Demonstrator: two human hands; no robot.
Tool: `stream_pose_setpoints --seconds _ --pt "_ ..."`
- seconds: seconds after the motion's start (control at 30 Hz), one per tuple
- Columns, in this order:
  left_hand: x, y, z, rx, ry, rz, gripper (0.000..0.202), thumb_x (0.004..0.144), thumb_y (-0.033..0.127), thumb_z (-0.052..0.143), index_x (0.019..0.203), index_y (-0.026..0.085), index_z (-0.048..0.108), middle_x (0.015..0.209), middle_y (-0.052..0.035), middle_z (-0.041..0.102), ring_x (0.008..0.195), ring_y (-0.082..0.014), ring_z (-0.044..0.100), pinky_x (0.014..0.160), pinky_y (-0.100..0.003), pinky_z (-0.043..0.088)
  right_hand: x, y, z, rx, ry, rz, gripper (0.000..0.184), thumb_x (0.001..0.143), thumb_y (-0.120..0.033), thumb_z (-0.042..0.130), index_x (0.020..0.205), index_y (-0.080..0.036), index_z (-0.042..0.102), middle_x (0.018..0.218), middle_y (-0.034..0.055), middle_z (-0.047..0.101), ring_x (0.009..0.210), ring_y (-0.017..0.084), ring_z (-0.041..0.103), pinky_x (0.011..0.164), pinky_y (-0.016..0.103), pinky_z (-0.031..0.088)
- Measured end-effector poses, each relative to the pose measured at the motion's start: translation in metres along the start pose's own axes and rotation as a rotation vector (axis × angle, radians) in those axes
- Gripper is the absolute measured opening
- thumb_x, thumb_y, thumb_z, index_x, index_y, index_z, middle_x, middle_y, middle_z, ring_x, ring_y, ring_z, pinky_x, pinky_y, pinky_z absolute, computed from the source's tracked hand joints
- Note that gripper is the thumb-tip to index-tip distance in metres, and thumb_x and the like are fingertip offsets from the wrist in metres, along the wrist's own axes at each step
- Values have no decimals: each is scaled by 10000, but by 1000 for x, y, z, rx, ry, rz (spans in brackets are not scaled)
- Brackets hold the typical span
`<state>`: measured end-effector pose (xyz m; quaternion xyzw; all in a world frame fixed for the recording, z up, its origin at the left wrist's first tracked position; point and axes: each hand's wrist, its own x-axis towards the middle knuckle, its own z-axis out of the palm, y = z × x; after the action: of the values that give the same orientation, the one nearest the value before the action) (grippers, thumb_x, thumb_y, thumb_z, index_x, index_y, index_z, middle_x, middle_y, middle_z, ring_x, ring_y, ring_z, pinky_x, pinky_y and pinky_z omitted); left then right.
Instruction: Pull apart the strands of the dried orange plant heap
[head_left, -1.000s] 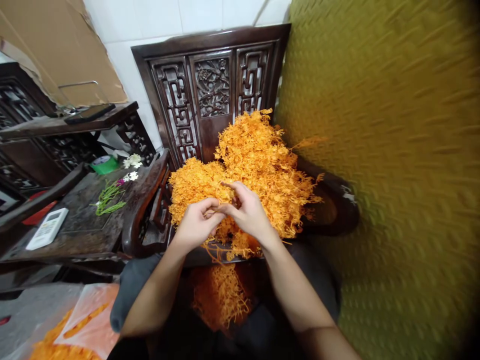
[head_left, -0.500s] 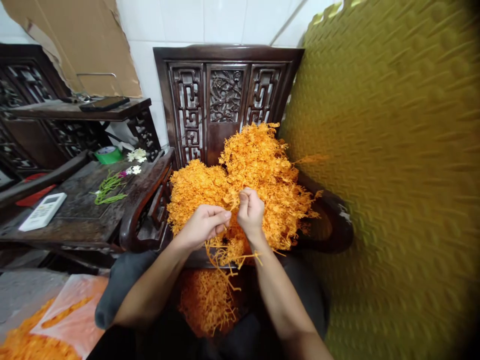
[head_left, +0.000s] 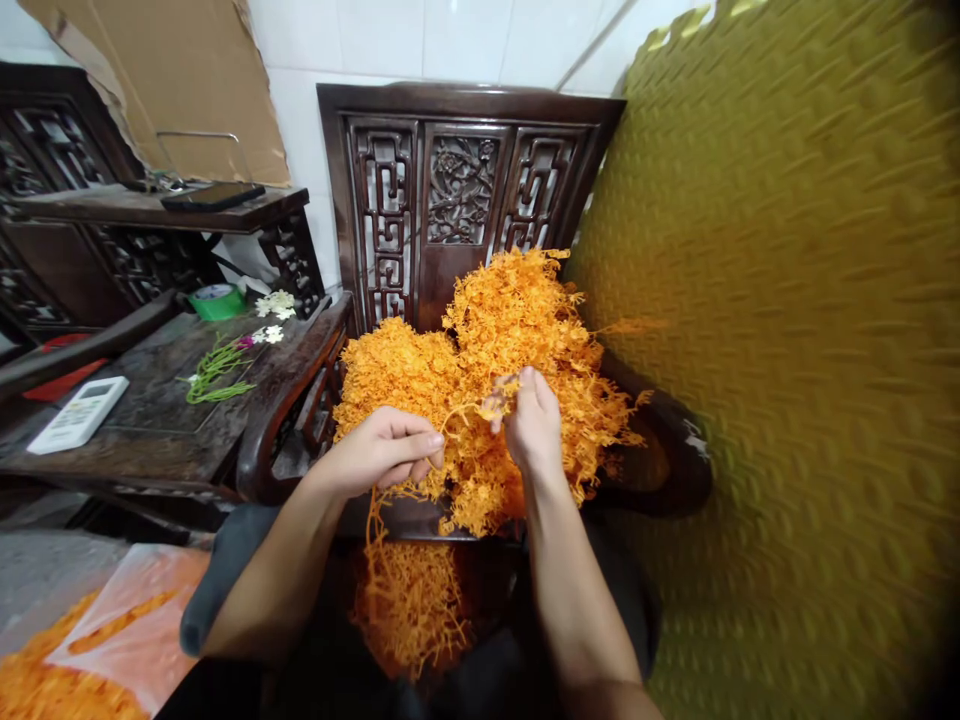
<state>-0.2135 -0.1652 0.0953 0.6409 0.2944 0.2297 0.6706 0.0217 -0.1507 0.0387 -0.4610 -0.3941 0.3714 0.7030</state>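
Observation:
My left hand [head_left: 379,452] is closed, thumb and fingertips pinching the stem of a thin, branching orange sprig [head_left: 463,408]. The sprig bridges the gap to my right hand [head_left: 535,428], closed on its tufted end. Part of that end is blurred, and the fingertips of my right hand are partly hidden. Right behind both hands rises a large heap of frizzy orange sprigs [head_left: 517,315] on a dark wooden chair seat. More orange strands [head_left: 375,525] trail down beneath my left hand.
The carved chair back [head_left: 461,190] stands behind the heap, and a yellow textured mat [head_left: 787,350] walls off the right side. To the left, a wooden table [head_left: 169,440] bears a white remote [head_left: 81,412], green tape [head_left: 217,302] and green stems [head_left: 217,372]. A plastic bag [head_left: 135,610] lies low left.
My hands have moved apart, left hand leftward and right hand rightward, stretching the sprig between them. The loose strands below have shifted left with my left hand. The view has tilted slightly.

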Motion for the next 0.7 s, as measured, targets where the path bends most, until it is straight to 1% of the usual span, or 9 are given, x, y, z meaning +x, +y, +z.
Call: stream_pose_setpoints --seconds 0.1,0.2,0.27,0.37,0.47,0.53,0.6,0.63,0.7 --pt "6 -5 -6 -12 7 22 347 917 448 692 771 134 715 525 34 571 340 -16 310 384 -182 171 -8 -10 9 218 -70 176 434 869 -613 738 849 -226 544 842 31 683 643 132 678 375 179 449" --pt "8 -9 -7 -46 19 35 349 922 452 694 781 133 713 541 28 584 336 -10 318 378 -176 151 -7 -15 7 378 -99 326 356 848 -458 815 839 -217 553 803 8 684 701 111 709 461 132 537" --pt "7 -9 -8 -60 22 47 353 924 456 695 787 132 717 556 24 593 334 -5 320 374 -174 143 -3 -15 1 445 -122 389 279 853 -352 815 857 -220 570 805 -9 675 687 82 690 495 104 552" --pt "7 -8 -10 -57 32 60 358 928 461 695 787 132 718 568 21 595 335 -2 320 374 -174 141 -1 -15 -3 485 -168 422 223 813 -221 811 874 -216 597 839 -17 656 595 43 583 417 75 468" --pt "8 -9 -9 -50 9 52 363 926 470 696 784 136 717 562 20 590 337 -7 322 370 -174 141 -5 -17 0 509 -303 421 287 780 -190 826 999 -225 645 778 -59 566 504 15 405 353 53 294" --pt "8 -10 -8 -38 -5 43 367 926 477 695 785 140 717 553 19 585 339 -11 320 367 -176 140 -10 -19 4 514 -392 410 311 834 -298 822 1091 -238 658 670 -96 442 450 20 258 350 74 209" --pt "9 -10 -7 -27 -10 39 367 927 484 693 788 145 718 545 21 580 342 -15 315 370 -178 139 -15 -20 8 502 -437 398 371 907 -522 745 1112 -220 678 582 -116 315 423 36 148 348 120 161" --pt "8 -10 -7 -28 -14 37 367 926 487 692 786 148 716 542 22 577 342 -15 309 373 -180 138 -17 -20 9 491 -465 391 491 919 -652 673 1126 -207 689 555 -121 274 416 42 121 349 143 142" --pt "8 -9 -8 -37 -45 18 372 917 489 697 758 153 703 529 24 564 342 -16 290 382 -188 133 -20 -20 8 456 -571 371 771 866 -859 529 1200 -184 696 535 -124 250 414 46 106 361 173 107"
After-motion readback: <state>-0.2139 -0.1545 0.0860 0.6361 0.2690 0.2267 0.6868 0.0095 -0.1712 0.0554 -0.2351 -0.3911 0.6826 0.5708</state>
